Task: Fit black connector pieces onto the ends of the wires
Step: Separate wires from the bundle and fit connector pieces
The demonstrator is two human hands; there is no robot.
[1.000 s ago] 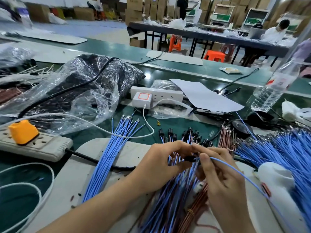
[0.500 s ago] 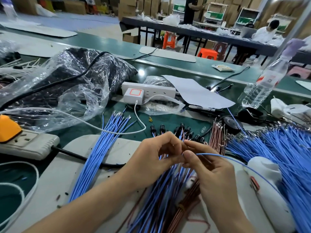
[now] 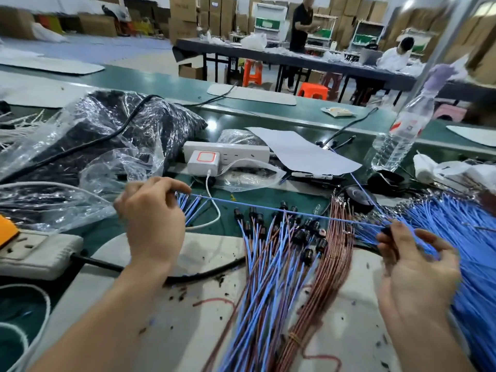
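Left hand (image 3: 153,218), 9 o'clock, pinches one end of a wire (image 3: 268,209). Right hand (image 3: 413,267), 3 o'clock, pinches the connector (image 3: 387,230) at the other end. The wire runs taut above the bundle (image 3: 268,277) at 6 o'clock.

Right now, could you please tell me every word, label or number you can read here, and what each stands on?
No text can be read here.
Water bottle label: red and white print, too blurred to read.
Marker pen: dark marks on the barrel, too small to read.
White charger: a red square outline only, no words.
Packet on the belt: print too blurred.
Cardboard boxes at the back: any markings too blurred.
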